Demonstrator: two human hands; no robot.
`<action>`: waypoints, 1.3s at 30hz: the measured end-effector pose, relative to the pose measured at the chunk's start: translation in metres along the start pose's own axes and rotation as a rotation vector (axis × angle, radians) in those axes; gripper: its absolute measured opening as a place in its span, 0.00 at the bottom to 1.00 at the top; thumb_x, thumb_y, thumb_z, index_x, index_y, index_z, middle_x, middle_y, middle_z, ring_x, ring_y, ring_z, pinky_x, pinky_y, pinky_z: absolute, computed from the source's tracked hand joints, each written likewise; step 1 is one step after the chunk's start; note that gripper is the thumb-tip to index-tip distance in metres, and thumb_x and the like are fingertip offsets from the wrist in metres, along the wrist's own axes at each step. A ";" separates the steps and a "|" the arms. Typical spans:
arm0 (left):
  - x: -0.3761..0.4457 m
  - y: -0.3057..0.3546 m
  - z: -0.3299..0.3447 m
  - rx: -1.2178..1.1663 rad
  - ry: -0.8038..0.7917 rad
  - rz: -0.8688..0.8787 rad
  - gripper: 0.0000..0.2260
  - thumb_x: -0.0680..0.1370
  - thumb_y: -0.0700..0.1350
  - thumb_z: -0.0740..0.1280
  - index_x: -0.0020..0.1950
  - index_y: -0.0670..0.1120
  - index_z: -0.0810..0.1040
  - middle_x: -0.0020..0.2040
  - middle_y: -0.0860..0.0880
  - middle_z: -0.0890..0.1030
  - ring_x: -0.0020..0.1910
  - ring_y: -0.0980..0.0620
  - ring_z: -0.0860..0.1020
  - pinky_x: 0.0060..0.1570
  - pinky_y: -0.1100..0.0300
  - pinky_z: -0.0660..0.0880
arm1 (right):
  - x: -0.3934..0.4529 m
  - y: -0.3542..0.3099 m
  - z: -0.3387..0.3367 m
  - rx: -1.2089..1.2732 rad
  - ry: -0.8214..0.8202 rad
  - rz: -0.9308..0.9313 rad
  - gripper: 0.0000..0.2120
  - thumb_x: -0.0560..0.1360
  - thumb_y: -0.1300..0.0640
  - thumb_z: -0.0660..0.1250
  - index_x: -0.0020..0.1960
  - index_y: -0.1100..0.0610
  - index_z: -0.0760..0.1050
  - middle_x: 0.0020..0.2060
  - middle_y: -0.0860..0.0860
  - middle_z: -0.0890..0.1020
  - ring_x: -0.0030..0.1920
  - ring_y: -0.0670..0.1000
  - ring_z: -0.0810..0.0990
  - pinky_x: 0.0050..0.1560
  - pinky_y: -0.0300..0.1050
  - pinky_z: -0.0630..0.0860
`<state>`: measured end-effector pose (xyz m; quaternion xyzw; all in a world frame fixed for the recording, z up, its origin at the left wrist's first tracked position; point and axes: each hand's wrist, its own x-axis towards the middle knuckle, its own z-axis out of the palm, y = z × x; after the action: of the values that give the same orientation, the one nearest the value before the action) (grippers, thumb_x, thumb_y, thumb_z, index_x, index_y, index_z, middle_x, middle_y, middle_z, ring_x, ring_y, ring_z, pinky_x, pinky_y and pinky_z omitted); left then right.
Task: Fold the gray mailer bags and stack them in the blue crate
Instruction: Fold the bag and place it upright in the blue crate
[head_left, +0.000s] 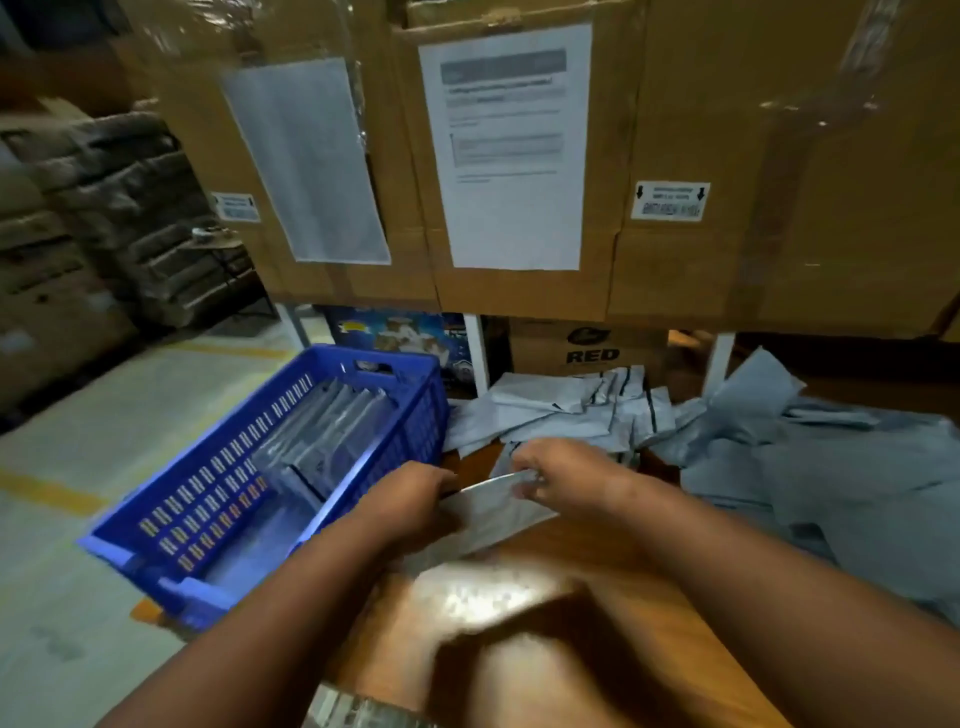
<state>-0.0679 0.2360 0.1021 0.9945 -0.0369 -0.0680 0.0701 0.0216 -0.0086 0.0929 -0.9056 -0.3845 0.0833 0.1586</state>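
Cardboard box (587, 347) marked "RED"

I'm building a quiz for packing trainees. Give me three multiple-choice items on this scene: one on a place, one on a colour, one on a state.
1. Where do the loose gray plastic mailer bags lie?
A. right of the crate, on the wooden table
B. on the floor
C. on the cartons

2. The slotted plastic crate is:
A. red
B. blue
C. green

3. The gray mailer bag in front is:
A. lying untouched
B. in the crate
C. gripped by both hands

Key: 1 A, they sprawl over the tabletop; 2 B, its walls show it; 3 C, the left hand and right hand pinch its top edge.
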 end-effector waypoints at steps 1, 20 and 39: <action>-0.001 -0.011 -0.014 0.082 0.029 -0.004 0.10 0.75 0.54 0.75 0.55 0.55 0.83 0.48 0.55 0.83 0.48 0.53 0.81 0.45 0.54 0.78 | 0.015 -0.006 -0.010 -0.009 0.017 -0.014 0.04 0.82 0.46 0.71 0.56 0.44 0.78 0.53 0.45 0.80 0.52 0.49 0.79 0.53 0.52 0.79; 0.006 -0.210 -0.075 -0.218 0.409 -0.366 0.21 0.74 0.60 0.77 0.35 0.47 0.74 0.33 0.51 0.77 0.36 0.50 0.76 0.34 0.52 0.68 | 0.287 -0.124 -0.049 -0.262 0.104 -0.168 0.05 0.83 0.47 0.66 0.50 0.45 0.79 0.50 0.44 0.76 0.50 0.50 0.75 0.47 0.47 0.69; 0.108 -0.254 0.028 0.092 0.042 -0.343 0.13 0.77 0.51 0.73 0.59 0.48 0.84 0.57 0.46 0.84 0.56 0.43 0.84 0.48 0.52 0.78 | 0.399 -0.129 0.070 -0.395 -0.337 0.197 0.12 0.80 0.57 0.70 0.63 0.57 0.78 0.58 0.55 0.82 0.56 0.59 0.83 0.55 0.53 0.82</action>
<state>0.0514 0.4743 0.0242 0.9896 0.1316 -0.0564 0.0126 0.1915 0.3797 0.0611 -0.9253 -0.3244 0.1711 -0.0962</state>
